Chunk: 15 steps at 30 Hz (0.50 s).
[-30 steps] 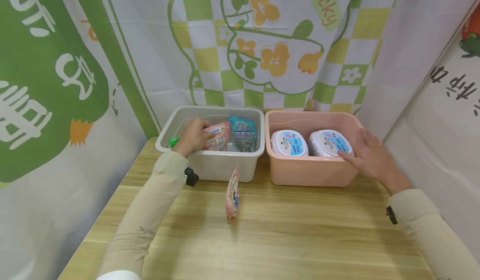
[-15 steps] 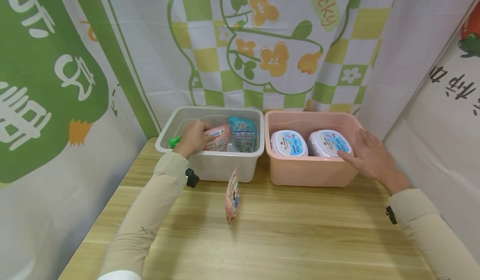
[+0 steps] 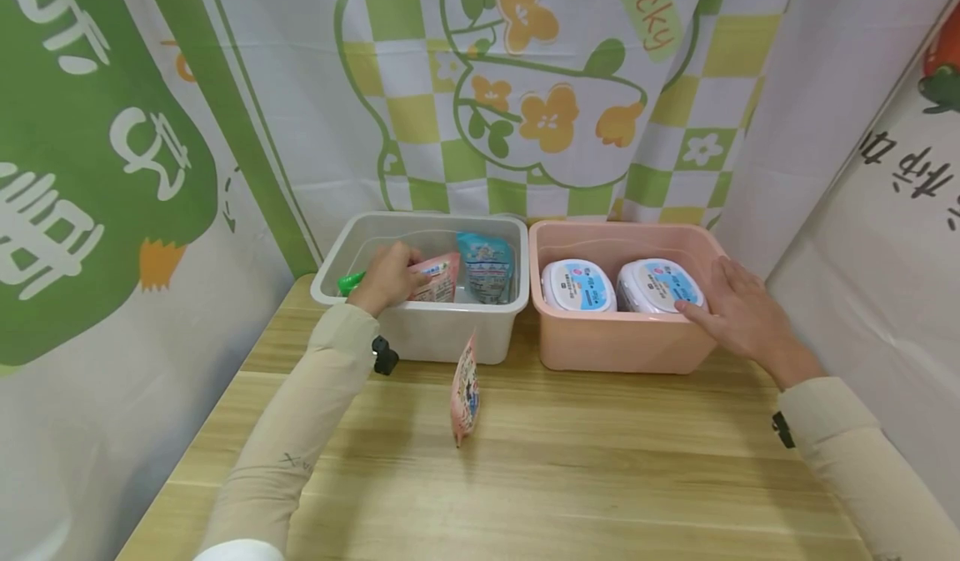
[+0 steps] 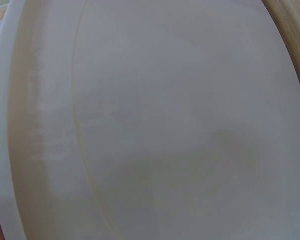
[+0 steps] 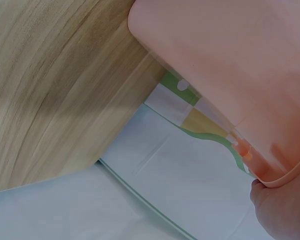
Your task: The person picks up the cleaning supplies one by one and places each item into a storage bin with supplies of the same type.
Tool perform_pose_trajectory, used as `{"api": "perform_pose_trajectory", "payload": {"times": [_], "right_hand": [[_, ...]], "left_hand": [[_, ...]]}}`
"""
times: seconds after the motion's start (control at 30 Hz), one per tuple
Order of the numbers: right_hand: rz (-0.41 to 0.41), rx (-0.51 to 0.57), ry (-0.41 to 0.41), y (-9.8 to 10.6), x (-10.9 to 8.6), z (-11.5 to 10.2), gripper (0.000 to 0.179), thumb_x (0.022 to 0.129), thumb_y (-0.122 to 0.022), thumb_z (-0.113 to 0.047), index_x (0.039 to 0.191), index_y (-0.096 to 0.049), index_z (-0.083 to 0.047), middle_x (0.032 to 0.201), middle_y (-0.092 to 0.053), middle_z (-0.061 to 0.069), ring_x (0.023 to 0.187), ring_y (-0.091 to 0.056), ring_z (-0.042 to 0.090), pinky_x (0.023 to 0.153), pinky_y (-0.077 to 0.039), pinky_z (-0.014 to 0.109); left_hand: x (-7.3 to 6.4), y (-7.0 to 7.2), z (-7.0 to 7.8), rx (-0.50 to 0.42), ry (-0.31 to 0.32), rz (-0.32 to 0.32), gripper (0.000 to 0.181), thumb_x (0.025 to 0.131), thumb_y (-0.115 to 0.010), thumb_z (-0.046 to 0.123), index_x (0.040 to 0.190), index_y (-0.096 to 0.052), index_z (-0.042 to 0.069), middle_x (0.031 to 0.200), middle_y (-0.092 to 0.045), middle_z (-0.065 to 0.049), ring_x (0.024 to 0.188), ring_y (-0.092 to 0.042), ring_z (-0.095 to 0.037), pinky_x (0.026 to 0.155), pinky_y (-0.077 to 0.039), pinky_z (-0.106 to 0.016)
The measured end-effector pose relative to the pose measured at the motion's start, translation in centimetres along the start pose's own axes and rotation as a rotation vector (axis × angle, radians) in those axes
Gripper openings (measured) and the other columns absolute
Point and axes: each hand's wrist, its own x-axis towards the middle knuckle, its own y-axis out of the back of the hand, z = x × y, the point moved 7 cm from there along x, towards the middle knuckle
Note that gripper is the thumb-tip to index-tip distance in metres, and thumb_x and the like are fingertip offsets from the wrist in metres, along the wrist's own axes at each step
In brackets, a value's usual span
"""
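My left hand (image 3: 390,276) reaches into a pale grey bin (image 3: 442,328), thumb and fingers pinching the upper edge of a pink pouch (image 3: 438,282). A bright green item (image 3: 349,284) shows just left of that hand, and a teal pouch (image 3: 486,269) stands to the right. The grey bin's wall (image 4: 180,110) fills the left wrist view. My right hand (image 3: 750,315) rests with extended fingers on the right rim of a pink bin (image 3: 630,340), its thumb reaching over the front toward a white tub (image 3: 663,286). A second tub (image 3: 579,286) sits beside that one.
Another pink pouch (image 3: 465,390) stands on edge on the wooden table (image 3: 600,478), in front of the grey bin. The bins sit side by side at the back, against a printed curtain (image 3: 420,119). More printed cloth hangs at the left and right.
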Motion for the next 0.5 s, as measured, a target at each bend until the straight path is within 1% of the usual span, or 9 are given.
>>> {"api": "perform_pose_trajectory", "payload": {"times": [0.13,0.27,0.4,0.5], "right_hand": [[-0.007,-0.003,-0.005,0.02,0.05,0.05,0.105,0.108,-0.040,-0.064,0.161,0.006,0.014,0.170,0.007,0.039,0.158,-0.003,0.058,0.127,-0.008,0.071],[-0.011,0.001,-0.005,0.11,0.05,-0.04,0.105,0.107,-0.041,-0.064,0.161,0.005,0.014,0.170,0.006,0.040,0.158,-0.004,0.059,0.127,-0.009,0.071],[-0.013,0.005,-0.002,0.15,0.00,-0.09,0.105,0.107,-0.041,-0.064,0.161,0.005,0.014,0.170,0.006,0.039,0.158,-0.004,0.059,0.127,-0.009,0.071],[-0.015,0.009,-0.003,0.15,-0.07,-0.10,0.105,0.107,-0.040,-0.064,0.161,0.005,0.014,0.170,0.007,0.039,0.158,-0.003,0.059,0.127,-0.008,0.071]], "left_hand": [[-0.07,0.01,-0.03,0.005,0.011,-0.008,0.018,0.097,-0.073,0.010,0.108,-0.078,-0.003,0.102,-0.079,-0.020,0.092,-0.067,-0.031,0.088,-0.055,-0.046],[-0.20,0.08,0.08,0.026,0.012,-0.018,0.017,0.096,-0.072,0.009,0.106,-0.078,-0.003,0.104,-0.078,-0.021,0.095,-0.066,-0.032,0.090,-0.054,-0.048],[-0.34,0.17,0.21,0.042,0.010,-0.035,0.014,0.094,-0.073,0.008,0.100,-0.078,-0.003,0.101,-0.078,-0.020,0.091,-0.065,-0.030,0.086,-0.054,-0.045],[-0.45,0.22,0.27,0.055,0.000,-0.043,0.011,0.092,-0.073,0.007,0.094,-0.078,-0.003,0.096,-0.078,-0.018,0.087,-0.063,-0.029,0.082,-0.052,-0.043]]}}
